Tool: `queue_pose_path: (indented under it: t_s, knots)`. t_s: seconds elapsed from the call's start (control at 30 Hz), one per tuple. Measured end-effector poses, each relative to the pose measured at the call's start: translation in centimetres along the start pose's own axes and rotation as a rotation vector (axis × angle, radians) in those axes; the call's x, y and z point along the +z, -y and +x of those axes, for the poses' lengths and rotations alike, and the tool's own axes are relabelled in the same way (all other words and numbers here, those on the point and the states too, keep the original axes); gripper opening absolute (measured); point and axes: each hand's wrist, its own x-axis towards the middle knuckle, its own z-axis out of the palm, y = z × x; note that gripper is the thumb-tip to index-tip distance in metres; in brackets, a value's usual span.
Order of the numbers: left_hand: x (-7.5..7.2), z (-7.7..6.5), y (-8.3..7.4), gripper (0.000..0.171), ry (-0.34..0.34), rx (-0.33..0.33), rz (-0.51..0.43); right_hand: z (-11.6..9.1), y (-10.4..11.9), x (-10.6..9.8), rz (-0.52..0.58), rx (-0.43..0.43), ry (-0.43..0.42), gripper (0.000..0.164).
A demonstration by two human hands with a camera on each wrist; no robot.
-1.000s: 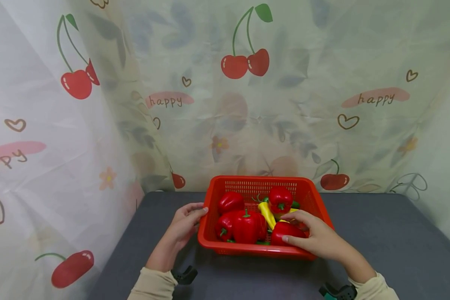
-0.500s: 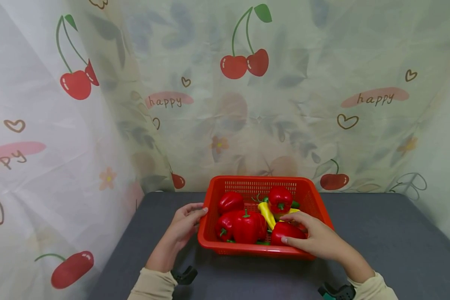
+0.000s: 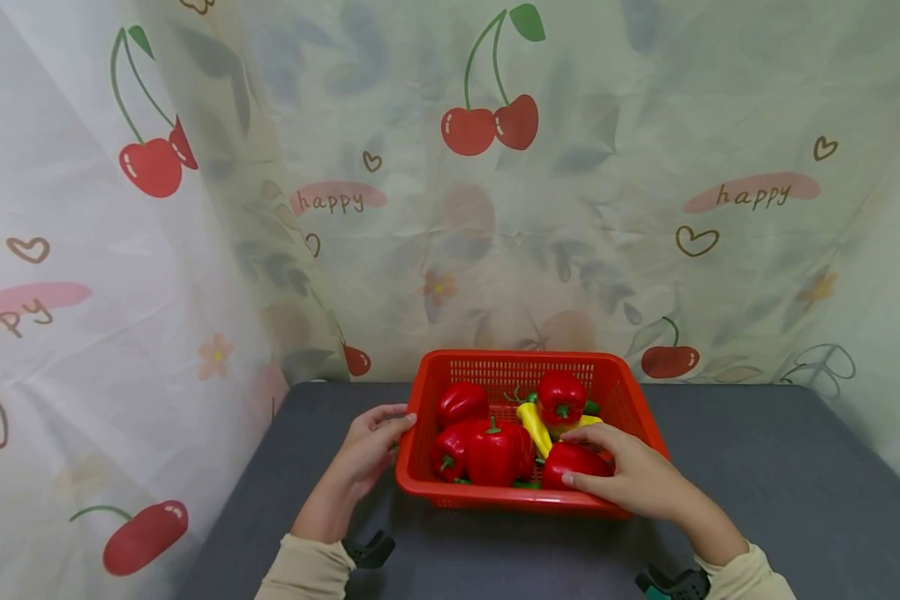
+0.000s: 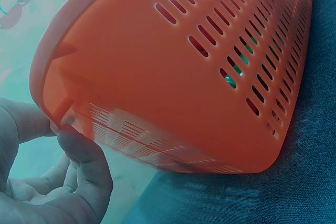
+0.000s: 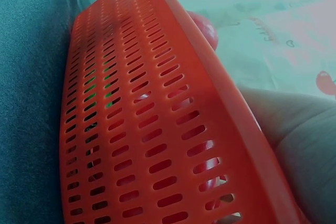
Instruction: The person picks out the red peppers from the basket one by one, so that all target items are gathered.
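Note:
A red plastic basket (image 3: pixel 521 497) holds several shiny red bell peppers (image 3: pixel 493 457), a long yellow pepper (image 3: pixel 532 427) and some green pieces. My left hand (image 3: pixel 369 446) is at its left side; in the left wrist view, that hand (image 4: pixel 79 174) pinches the basket's rim (image 4: pixel 44 56) between thumb and finger. Over the front right corner reaches my right hand (image 3: pixel 633 471), its thumb and fingers curled round a red bell pepper (image 3: pixel 572 464) inside the basket. From the right wrist, the slotted basket wall (image 5: pixel 223 108) hides the fingers and most of the pepper.
The basket stands on a dark grey cloth-covered table (image 3: pixel 750 467), near its back edge. A pale curtain (image 3: pixel 510 275) printed with cherries hangs behind and at both sides. Black straps (image 3: pixel 371 550) sit at both wrists.

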Motion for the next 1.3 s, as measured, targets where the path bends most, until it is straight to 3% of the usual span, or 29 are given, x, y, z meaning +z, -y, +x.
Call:
queue_pose_path:
  t_s: [1.3]
  knots:
    - [0.18,-0.01,-0.09,0.042,0.003,0.001,-0.019,-0.12,0.06,0.04,0.037,-0.011,-0.035,0.05]
